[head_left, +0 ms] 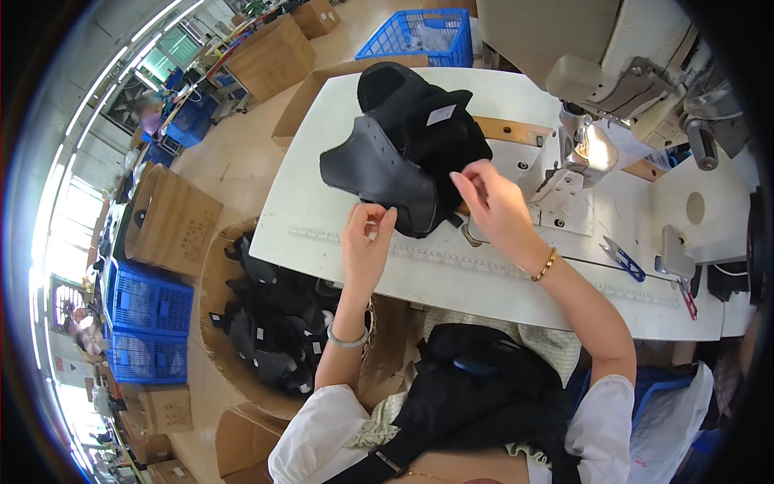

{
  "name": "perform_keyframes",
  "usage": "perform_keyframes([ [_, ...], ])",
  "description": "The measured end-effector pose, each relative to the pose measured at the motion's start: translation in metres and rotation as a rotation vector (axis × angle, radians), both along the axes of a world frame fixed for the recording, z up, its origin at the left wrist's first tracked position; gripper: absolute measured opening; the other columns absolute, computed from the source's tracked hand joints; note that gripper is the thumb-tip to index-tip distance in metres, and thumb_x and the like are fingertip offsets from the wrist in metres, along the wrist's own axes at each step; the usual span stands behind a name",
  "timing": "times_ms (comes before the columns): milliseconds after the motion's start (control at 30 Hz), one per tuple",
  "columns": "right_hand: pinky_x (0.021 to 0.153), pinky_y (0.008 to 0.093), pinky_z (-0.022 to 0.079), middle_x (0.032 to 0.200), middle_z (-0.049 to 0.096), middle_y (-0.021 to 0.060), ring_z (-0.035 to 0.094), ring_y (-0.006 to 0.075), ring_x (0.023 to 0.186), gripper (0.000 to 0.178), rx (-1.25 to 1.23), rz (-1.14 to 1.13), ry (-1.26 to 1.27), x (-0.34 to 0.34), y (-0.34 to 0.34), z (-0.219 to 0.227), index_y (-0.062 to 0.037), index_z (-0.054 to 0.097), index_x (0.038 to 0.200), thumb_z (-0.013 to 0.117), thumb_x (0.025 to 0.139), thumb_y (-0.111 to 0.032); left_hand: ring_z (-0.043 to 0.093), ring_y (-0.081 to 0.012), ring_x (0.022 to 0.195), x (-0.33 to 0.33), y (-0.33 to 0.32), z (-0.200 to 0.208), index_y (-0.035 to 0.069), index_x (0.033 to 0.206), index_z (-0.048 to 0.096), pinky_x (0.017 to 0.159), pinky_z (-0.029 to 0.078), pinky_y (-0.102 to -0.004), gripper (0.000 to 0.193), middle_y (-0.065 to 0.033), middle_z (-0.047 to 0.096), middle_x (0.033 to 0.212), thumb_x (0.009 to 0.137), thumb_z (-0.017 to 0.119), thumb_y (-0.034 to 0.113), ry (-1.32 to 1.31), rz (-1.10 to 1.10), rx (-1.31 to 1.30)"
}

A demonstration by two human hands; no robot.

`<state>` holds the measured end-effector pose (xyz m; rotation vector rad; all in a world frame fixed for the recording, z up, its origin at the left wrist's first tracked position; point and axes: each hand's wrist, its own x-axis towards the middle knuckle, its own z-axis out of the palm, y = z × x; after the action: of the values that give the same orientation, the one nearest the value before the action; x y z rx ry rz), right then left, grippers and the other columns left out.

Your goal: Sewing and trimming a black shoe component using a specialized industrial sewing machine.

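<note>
A black shoe upper (391,165), with a smooth dark flap, small eyelet holes and a fuzzy black body, lies on the white sewing table (314,218). A white label (440,114) shows on its far side. At its near edge my left hand (368,242) is closed, thumb and fingertips pinched on the smooth part. My right hand (490,198) has curled fingers, with the thumb against the right edge of the fuzzy part. Its exact grip is partly hidden. Just to the right of this hand stands the sewing machine (584,149).
Blue-handled scissors (625,262) and a red-handled tool (688,300) lie at the right. A ruler strip (451,260) runs along the near table edge. Below left stands a carton (211,323) of black uppers. Blue crates (149,323) and more cartons (177,218) occupy the floor at left.
</note>
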<state>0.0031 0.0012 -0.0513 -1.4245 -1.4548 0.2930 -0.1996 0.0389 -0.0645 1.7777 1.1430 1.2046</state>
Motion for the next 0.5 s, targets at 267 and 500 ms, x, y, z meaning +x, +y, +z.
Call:
perform_keyframes([
  [267, 0.046, 0.0284, 0.033, 0.053, 0.043, 0.0052, 0.037, 0.0118, 0.047, 0.033, -0.332, 0.326, 0.149, 0.001, 0.039, 0.023, -0.0003, 0.054, 0.071, 0.055, 0.085, -0.03, 0.05, -0.0105, 0.063, 0.006, -0.011, -0.002, -0.001, 0.075, 0.052, 0.061, 0.041, -0.0229, 0.018, -0.0049, 0.051, 0.071, 0.086, 0.054, 0.014, -0.039, 0.06, 0.136],
  [500, 0.039, 0.0211, 0.019, 0.051, 0.036, -0.0054, 0.029, 0.0035, 0.044, 0.033, -0.356, 0.42, 0.918, -0.012, 0.039, 0.033, -0.006, 0.051, 0.065, 0.056, 0.085, -0.031, 0.047, -0.0154, 0.066, 0.056, -0.06, 0.019, -0.002, 0.081, 0.05, 0.059, 0.036, -0.0241, 0.055, -0.0094, 0.051, 0.076, 0.086, 0.042, 0.051, -0.968, -0.55, -0.659],
])
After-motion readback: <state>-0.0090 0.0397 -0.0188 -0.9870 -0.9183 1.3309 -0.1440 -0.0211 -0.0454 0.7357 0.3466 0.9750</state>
